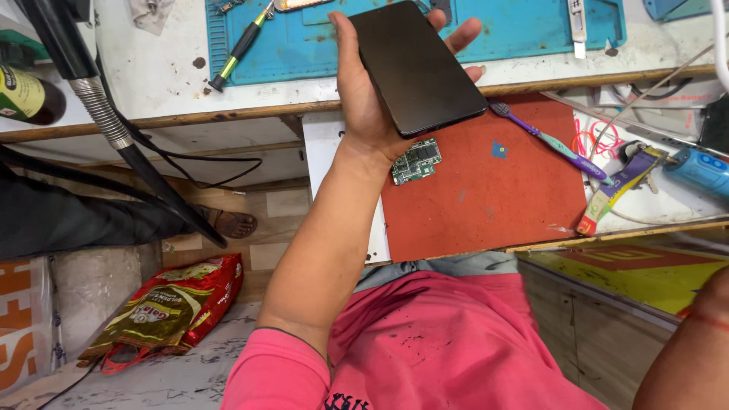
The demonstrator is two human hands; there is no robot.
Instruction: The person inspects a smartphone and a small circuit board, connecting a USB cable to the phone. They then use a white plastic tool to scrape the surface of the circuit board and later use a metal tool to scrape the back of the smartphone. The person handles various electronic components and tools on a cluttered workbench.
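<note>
Left hand [372,99]: curled partly around a black phone [416,67], palm up, thumb on one long edge, fingertips on the other.
Phone: was held tilted above the red mat [493,190], over a green circuit board [416,161].
Right hand: out of view; only the forearm showed.
Doing it well: a firm edge grip probably suited best, keeping the glass clear of the bench edge [228,114].

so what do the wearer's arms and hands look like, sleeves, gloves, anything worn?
Both bare, no gloves. The left hand shows no ring or watch; its arm comes out of a short pink sleeve with a dark edge. The right arm shows only at the frame corner, a thin red thread round it; its hand is out of view.
</note>
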